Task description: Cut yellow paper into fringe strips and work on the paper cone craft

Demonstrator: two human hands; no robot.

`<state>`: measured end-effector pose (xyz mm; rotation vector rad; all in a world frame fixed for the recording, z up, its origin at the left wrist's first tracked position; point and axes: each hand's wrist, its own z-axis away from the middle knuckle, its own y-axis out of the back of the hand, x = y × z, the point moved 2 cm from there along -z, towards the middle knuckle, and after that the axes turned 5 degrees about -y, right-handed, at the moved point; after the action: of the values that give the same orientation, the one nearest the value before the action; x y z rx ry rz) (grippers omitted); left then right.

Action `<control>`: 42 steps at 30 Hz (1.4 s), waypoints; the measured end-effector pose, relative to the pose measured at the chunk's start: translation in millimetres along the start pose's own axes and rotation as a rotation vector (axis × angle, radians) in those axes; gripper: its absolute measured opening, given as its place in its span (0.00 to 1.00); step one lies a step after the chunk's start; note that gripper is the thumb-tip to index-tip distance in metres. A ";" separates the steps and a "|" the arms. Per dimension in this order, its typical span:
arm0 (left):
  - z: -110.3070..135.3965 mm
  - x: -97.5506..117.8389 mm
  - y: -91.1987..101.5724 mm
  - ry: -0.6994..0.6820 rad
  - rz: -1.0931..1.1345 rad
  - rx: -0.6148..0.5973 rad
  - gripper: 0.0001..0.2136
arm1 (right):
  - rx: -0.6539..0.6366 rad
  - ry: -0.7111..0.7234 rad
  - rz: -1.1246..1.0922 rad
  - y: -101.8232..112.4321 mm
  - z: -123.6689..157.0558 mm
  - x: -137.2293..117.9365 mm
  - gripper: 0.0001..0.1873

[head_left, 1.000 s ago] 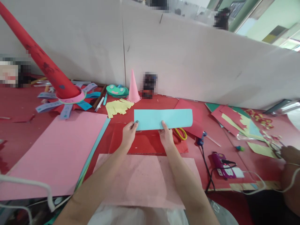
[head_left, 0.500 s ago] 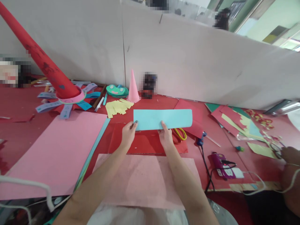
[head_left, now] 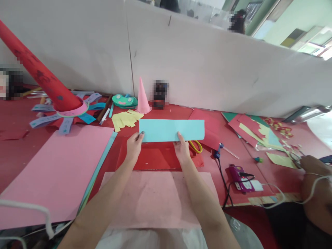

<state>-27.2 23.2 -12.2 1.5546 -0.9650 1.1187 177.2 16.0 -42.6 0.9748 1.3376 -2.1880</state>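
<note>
A long light blue paper strip (head_left: pixel 171 130) lies across the red sheet (head_left: pixel 155 159) in the middle of the table. My left hand (head_left: pixel 133 149) pinches its near left corner, fingers closed on the edge. My right hand (head_left: pixel 182 152) grips the near edge towards the middle, thumb pressed on top. Yellow-handled scissors (head_left: pixel 195 147) lie just right of my right hand, partly under the strip. A pale pink sheet (head_left: pixel 155 200) lies beneath my forearms.
A big pink sheet (head_left: pixel 57 169) covers the left. A red cone (head_left: pixel 38 77) on paper petals stands far left, a small pink cone (head_left: pixel 142 97) and yellow strips (head_left: pixel 126 119) behind. A glue gun (head_left: pixel 218 152), purple device (head_left: pixel 240 174) and cables lie right. Another person's hand (head_left: pixel 311 164) rests among paper scraps.
The view has shifted slightly, so everything sits a little left and lower in the picture. Both hands keep the same hold on the blue strip.
</note>
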 end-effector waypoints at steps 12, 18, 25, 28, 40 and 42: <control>-17.8 -5.0 17.1 -0.018 -0.082 0.068 0.15 | 0.059 0.066 -0.025 15.5 -14.1 -21.2 0.22; -21.2 -7.4 19.7 -0.043 -0.091 0.041 0.15 | 0.084 0.081 -0.039 18.9 -16.5 -25.3 0.20; -24.2 -5.6 24.1 -0.099 -0.154 0.048 0.18 | 0.114 0.088 -0.021 17.7 -13.5 -26.6 0.22; -25.1 -6.4 24.8 -0.096 -0.148 0.051 0.18 | 0.104 0.087 -0.023 18.1 -12.6 -25.7 0.23; -18.7 8.9 25.4 -0.203 -0.303 0.074 0.19 | 0.196 0.112 0.002 17.6 -9.3 -26.0 0.23; -18.3 9.2 24.7 -0.191 -0.295 0.070 0.19 | 0.195 0.108 -0.013 17.8 -9.4 -26.0 0.24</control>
<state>-51.7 34.7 5.0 1.8184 -0.7939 0.8157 209.6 15.4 -37.2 1.1732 1.1954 -2.3395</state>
